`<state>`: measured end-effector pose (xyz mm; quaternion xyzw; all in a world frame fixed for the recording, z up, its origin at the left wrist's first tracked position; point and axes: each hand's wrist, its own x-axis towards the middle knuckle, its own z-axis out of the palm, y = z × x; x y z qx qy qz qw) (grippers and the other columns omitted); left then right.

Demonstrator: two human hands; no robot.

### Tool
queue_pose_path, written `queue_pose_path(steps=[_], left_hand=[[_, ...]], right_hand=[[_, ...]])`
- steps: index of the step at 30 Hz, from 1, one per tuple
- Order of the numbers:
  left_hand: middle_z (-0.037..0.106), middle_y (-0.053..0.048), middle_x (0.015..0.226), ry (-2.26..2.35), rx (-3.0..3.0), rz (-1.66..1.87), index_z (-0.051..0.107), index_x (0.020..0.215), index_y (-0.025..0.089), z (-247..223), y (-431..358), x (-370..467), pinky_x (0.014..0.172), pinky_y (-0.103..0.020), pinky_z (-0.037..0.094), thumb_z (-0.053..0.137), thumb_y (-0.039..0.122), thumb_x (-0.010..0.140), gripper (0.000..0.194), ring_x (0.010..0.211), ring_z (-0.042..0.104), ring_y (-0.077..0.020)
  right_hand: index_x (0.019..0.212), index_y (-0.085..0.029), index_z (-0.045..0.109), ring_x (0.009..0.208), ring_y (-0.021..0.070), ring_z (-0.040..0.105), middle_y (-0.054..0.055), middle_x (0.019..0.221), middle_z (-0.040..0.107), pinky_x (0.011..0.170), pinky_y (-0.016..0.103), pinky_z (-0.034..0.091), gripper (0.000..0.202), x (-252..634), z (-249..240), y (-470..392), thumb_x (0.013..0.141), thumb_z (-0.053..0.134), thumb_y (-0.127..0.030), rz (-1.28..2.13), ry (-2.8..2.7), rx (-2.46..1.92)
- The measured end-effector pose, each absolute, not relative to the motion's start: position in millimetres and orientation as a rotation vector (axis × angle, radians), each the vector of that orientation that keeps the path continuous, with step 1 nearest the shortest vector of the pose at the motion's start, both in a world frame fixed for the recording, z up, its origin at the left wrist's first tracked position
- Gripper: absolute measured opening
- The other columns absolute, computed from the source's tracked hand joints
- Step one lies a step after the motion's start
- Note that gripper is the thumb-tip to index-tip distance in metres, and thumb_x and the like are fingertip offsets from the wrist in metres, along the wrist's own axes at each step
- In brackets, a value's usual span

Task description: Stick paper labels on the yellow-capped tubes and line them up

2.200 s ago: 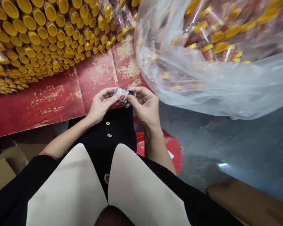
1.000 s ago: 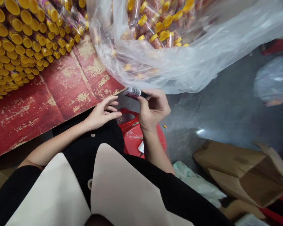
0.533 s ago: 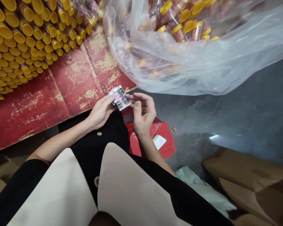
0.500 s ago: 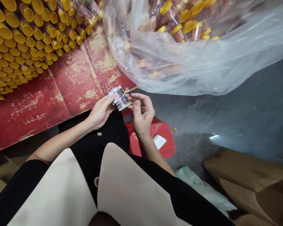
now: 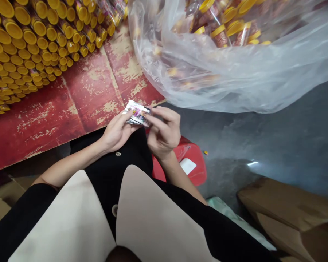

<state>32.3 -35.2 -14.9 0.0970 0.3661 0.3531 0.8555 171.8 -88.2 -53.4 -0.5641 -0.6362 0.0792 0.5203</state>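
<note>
My left hand (image 5: 116, 133) holds a small stack of shiny printed labels or packets (image 5: 136, 112), the thumb on top and the fingers beneath. The top one is silvery white with pink print and a dark edge; whether it is a film label or a flat sachet I cannot tell. My right hand (image 5: 165, 131) is at the right end of the stack. Its fingers are bent, with the fingertips pinched on the stack's right edge, and its thumb is mostly hidden. Both hands are over my lap, just off the table's edge.
Rows of jars with yellow lids (image 5: 24, 54) lie stacked on the worn red table (image 5: 49, 127). A clear plastic bag (image 5: 207, 83) holds more yellow-lidded tubes. A red stool (image 5: 198, 171) with a white flat object (image 5: 187, 166) stands below. Cardboard boxes (image 5: 284, 203) are at lower right.
My right fingers have come in over the stack's right end. The top face has changed from dark grey print to silvery white and pink. The view has shifted slightly.
</note>
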Motion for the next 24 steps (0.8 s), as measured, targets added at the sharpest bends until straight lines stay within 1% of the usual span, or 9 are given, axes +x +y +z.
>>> queue_pose_path(steps=[3, 7, 11, 13, 17, 19, 21, 22, 24], left_hand=[[0.072, -0.012, 0.121, 0.771, 0.24, 0.757, 0.071, 0.1, 0.013, -19, -34, 28, 0.114, -0.041, 0.043, 0.054, 0.023, 0.095, 0.02, 0.134, 0.056, -0.0264], [0.07, -0.011, 0.126, 0.739, 0.366, 0.782, 0.072, 0.103, 0.015, -22, -33, 25, 0.118, -0.041, 0.038, 0.06, 0.026, 0.092, 0.021, 0.14, 0.05, -0.0273], [0.067, -0.007, 0.131, 0.757, 0.458, 0.846, 0.069, 0.114, 0.02, -29, -37, 29, 0.12, -0.041, 0.035, 0.066, 0.027, 0.087, 0.028, 0.141, 0.048, -0.0254], [0.067, -0.004, 0.13, 0.808, 0.48, 0.913, 0.066, 0.117, 0.022, -35, -39, 34, 0.118, -0.038, 0.037, 0.069, 0.028, 0.085, 0.032, 0.138, 0.052, -0.0231], [0.074, -0.007, 0.105, 0.873, 0.518, 0.868, 0.068, 0.099, 0.016, -45, -36, 36, 0.104, -0.035, 0.05, 0.065, 0.037, 0.088, 0.024, 0.113, 0.067, -0.0208], [0.074, -0.006, 0.094, 0.884, 0.516, 0.77, 0.067, 0.096, 0.015, -43, -28, 30, 0.093, -0.034, 0.055, 0.063, 0.037, 0.089, 0.023, 0.097, 0.071, -0.0189], [0.073, -0.005, 0.086, 0.859, 0.541, 0.575, 0.066, 0.098, 0.015, -38, -17, 21, 0.08, -0.034, 0.059, 0.063, 0.034, 0.088, 0.022, 0.082, 0.072, -0.0177], [0.073, -0.005, 0.083, 0.835, 0.569, 0.456, 0.065, 0.097, 0.015, -35, -11, 17, 0.073, -0.033, 0.059, 0.063, 0.032, 0.086, 0.021, 0.076, 0.071, -0.0176], [0.072, -0.007, 0.078, 0.786, 0.632, 0.259, 0.065, 0.092, 0.013, -29, 1, 9, 0.062, -0.029, 0.056, 0.064, 0.027, 0.083, 0.017, 0.068, 0.07, -0.0177]], right_hand=[[0.123, -0.029, 0.065, 0.11, 0.0229, 0.066, 0.009, 0.118, 0.065, 0.097, 0.047, 0.058, 0.028, 170, -44, -90, 0.097, 0.052, -0.03, 0.516, -1.215, -1.462], [0.109, -0.026, 0.066, 0.087, 0.018, 0.071, 0.005, 0.098, 0.071, 0.077, 0.035, 0.063, 0.03, 165, -42, -83, 0.089, 0.065, -0.048, 1.078, -0.844, -1.407], [0.098, -0.024, 0.063, 0.066, 0.0111, 0.065, -0.001, 0.089, 0.07, 0.063, 0.028, 0.062, 0.039, 148, -46, -74, 0.072, 0.083, -0.046, 1.238, -0.569, -1.338], [0.091, -0.024, 0.059, 0.062, 0.0086, 0.062, -0.003, 0.087, 0.068, 0.064, 0.026, 0.062, 0.038, 135, -47, -73, 0.072, 0.082, -0.047, 1.212, -0.464, -1.309], [0.093, -0.025, 0.054, 0.081, 0.0121, 0.067, -0.001, 0.093, 0.066, 0.083, 0.03, 0.062, 0.035, 126, -46, -76, 0.079, 0.075, -0.05, 1.149, -0.571, -1.375], [0.109, -0.026, 0.057, 0.101, 0.0163, 0.066, 0.005, 0.113, 0.065, 0.093, 0.034, 0.058, 0.038, 138, -42, -75, 0.082, 0.071, -0.049, 1.014, -0.802, -1.515], [0.127, -0.027, 0.055, 0.121, 0.0209, 0.059, 0.009, 0.134, 0.057, 0.102, 0.038, 0.054, 0.049, 158, -35, -70, 0.086, 0.068, -0.048, 0.923, -1.069, -1.569], [0.133, -0.027, 0.054, 0.127, 0.0225, 0.056, 0.01, 0.141, 0.054, 0.106, 0.04, 0.051, 0.051, 168, -31, -65, 0.087, 0.066, -0.048, 0.971, -1.203, -1.538], [0.133, -0.026, 0.059, 0.13, 0.0241, 0.056, 0.009, 0.139, 0.06, 0.111, 0.043, 0.047, 0.05, 186, -23, -56, 0.089, 0.064, -0.048, 1.204, -1.449, -1.403]])
